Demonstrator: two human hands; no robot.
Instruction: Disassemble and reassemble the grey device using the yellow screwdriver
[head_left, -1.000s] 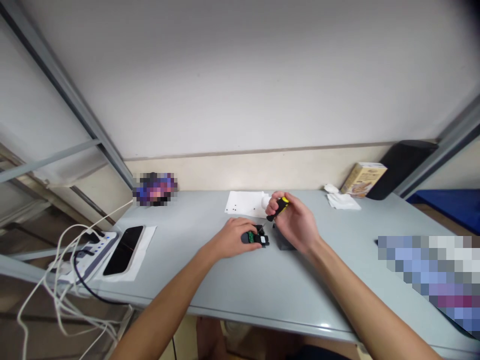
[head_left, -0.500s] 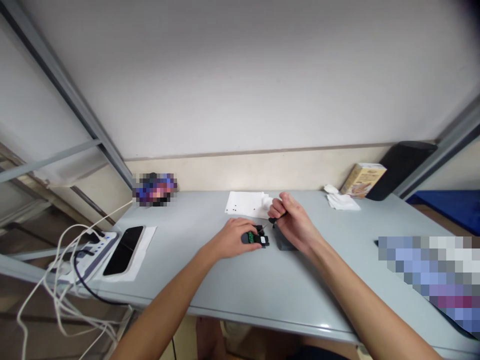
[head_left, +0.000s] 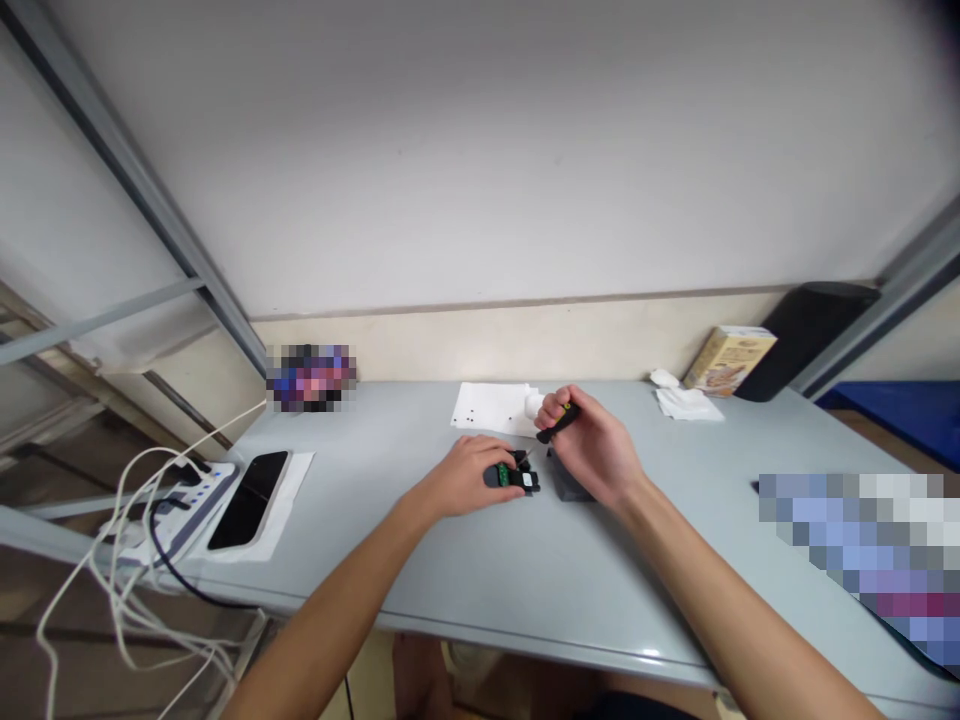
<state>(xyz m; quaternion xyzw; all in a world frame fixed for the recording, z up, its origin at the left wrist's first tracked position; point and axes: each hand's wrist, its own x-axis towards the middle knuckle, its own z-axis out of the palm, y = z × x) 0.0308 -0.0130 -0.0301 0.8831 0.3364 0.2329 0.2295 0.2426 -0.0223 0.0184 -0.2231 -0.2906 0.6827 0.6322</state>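
The left hand (head_left: 480,476) grips the device (head_left: 517,478) on the surface (head_left: 450,560). The right hand (head_left: 596,440) is closed around the screwdriver (head_left: 559,424), its shaft slanting down to the device; the tip seems to touch it, though it is too small to be sure.

Desk (head_left: 465,575) smooth with a glossy sheen, frame post (head_left: 142,170) looks like painted metal, wall (head_left: 480,150) matt, handheld device (head_left: 529,481) and screwdriver (head_left: 559,425) handle look plastic, phone (head_left: 253,500) screen glossy, sheet (head_left: 489,403) matt paper, tissue (head_left: 690,404) crumpled.
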